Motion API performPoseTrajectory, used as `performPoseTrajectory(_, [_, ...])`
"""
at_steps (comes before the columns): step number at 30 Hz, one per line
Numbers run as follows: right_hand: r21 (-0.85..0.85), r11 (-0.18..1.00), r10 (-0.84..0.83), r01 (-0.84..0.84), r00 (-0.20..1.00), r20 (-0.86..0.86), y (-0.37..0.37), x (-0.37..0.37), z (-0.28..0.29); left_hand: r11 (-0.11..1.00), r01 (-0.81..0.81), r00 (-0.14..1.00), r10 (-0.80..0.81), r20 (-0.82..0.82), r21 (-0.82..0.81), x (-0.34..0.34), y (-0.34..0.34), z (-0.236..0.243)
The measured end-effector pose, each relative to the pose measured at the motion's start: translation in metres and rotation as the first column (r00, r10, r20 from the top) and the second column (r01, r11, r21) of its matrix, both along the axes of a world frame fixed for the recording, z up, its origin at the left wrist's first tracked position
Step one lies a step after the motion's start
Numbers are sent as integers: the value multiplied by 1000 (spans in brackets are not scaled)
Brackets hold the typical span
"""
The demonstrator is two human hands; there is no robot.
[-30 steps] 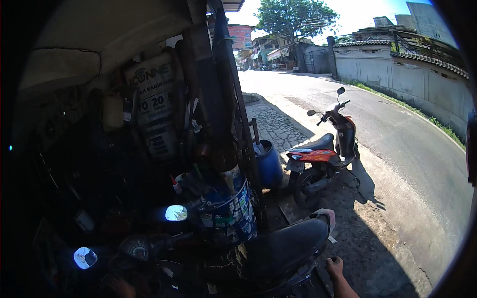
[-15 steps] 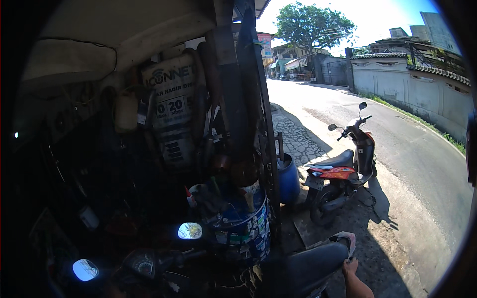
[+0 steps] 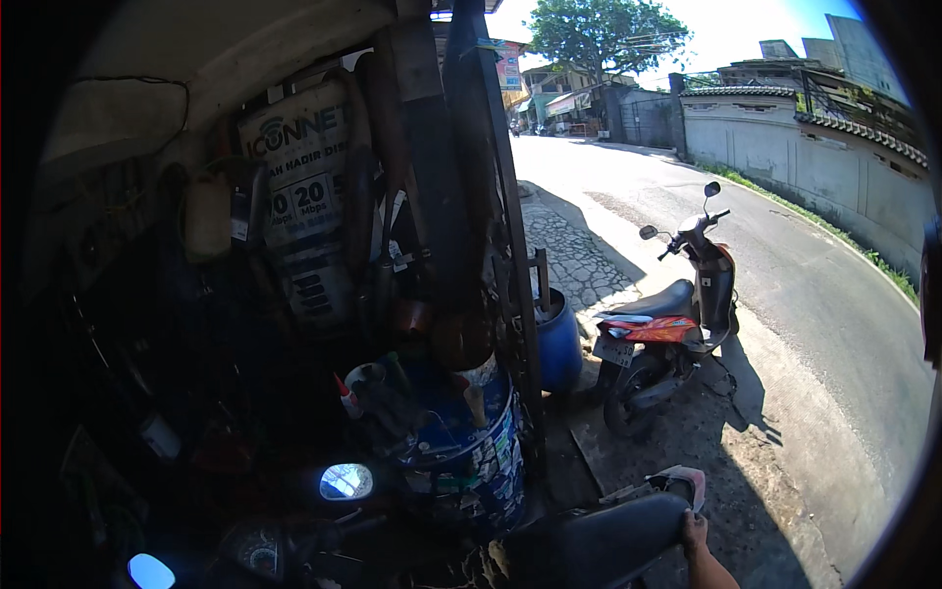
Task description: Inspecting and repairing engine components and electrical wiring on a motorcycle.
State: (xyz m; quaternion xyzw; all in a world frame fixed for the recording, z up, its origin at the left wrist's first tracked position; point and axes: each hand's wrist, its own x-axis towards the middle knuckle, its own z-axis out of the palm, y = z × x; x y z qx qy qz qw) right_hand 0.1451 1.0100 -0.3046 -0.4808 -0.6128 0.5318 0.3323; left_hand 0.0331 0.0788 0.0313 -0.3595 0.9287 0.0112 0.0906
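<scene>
My right hand is closed on the back end of a black scooter seat, near a pale rear piece at the lower right. This scooter lies along the lower edge, with its dashboard in deep shade and two mirrors catching light at the lower left. Cracked covering shows toward the front of the seat. My left hand cannot be made out in the dark lower left.
A sticker-covered blue drum holding tools stands beyond the scooter, beside a dark post. Outside, a blue barrel and a parked red-and-black scooter stand by the sunlit road. A banner hangs in the shaded shelter.
My right hand has moved from just beside the seat onto its back end. My left hand, faintly seen low at the left earlier, no longer shows. The view has shifted slightly.
</scene>
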Motion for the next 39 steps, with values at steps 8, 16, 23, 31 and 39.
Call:
performPoseTrajectory(8, [-7, 998, -67, 69, 987, 145, -3, -14, 8, 998, 58, 998, -58, -8, -40, -3, -9, -14])
performPoseTrajectory(16, [-36, 995, -87, 92, 988, 124, -23, -14, 38, 999, 10, 999, -8, 45, -46, 3, -17, -13])
performPoseTrajectory(23, [-23, 988, -149, 154, 977, 155, -18, -11, 17, 996, 9, 999, -5, 46, -86, -16, -25, -24])
performPoseTrajectory(31, [-52, 993, -92, 102, 980, 176, -26, -22, 33, 997, -71, 991, 75, 109, -39, -3, -42, -51])
performPoseTrajectory(39, [-11, 987, -157, 159, 982, 108, -36, -17, 45, 979, -153, 987, 145, -69, -134, 8, -50, -83])
